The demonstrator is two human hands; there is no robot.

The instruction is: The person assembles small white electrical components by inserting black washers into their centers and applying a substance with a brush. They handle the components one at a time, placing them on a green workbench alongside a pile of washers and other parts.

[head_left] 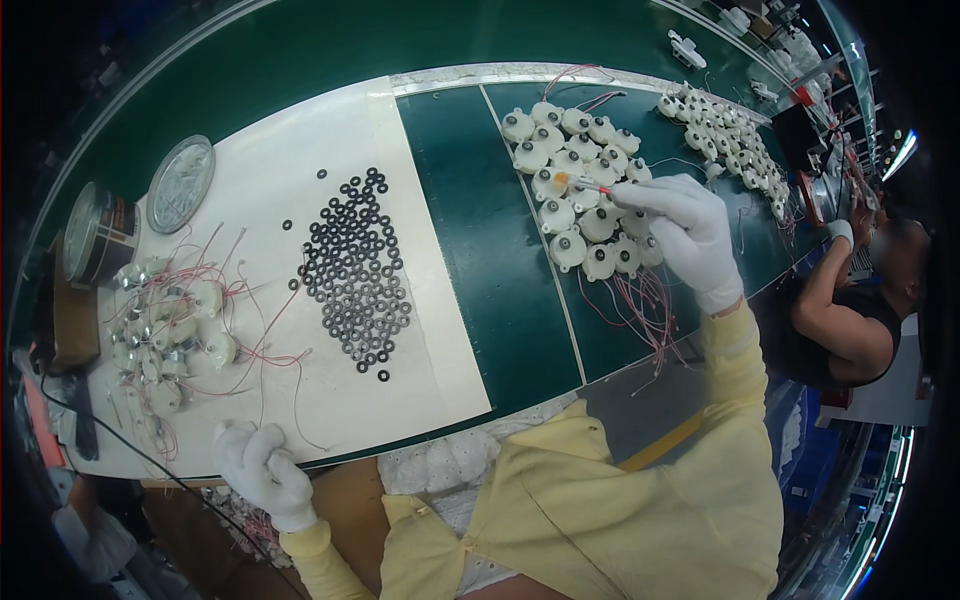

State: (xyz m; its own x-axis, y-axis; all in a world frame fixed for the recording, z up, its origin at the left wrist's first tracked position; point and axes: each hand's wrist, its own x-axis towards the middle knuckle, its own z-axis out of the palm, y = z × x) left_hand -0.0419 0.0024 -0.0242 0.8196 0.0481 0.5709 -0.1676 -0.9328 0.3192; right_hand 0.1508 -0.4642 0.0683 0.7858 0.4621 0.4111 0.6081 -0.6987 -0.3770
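Note:
My right hand (690, 235), in a white glove, is closed around a small brush (592, 185) with a reddish handle. Its orange-tan bristles are at one of the round white motors (547, 182) in a tight cluster on the green tabletop. Each motor has a dark centre on top, and red and white wires trail from the cluster toward the near edge. My left hand (262, 475), also gloved, is curled at the near edge of the table, close to a pile of wired motors (165, 335). Whatever its fingers may hold is hidden.
Many black rings (360, 270) lie spread on a white sheet (440, 350). A round clear lid (181, 183) and a tub (97, 235) stand at the far left. More white motors (728, 145) lie farther right, near another person (850, 310).

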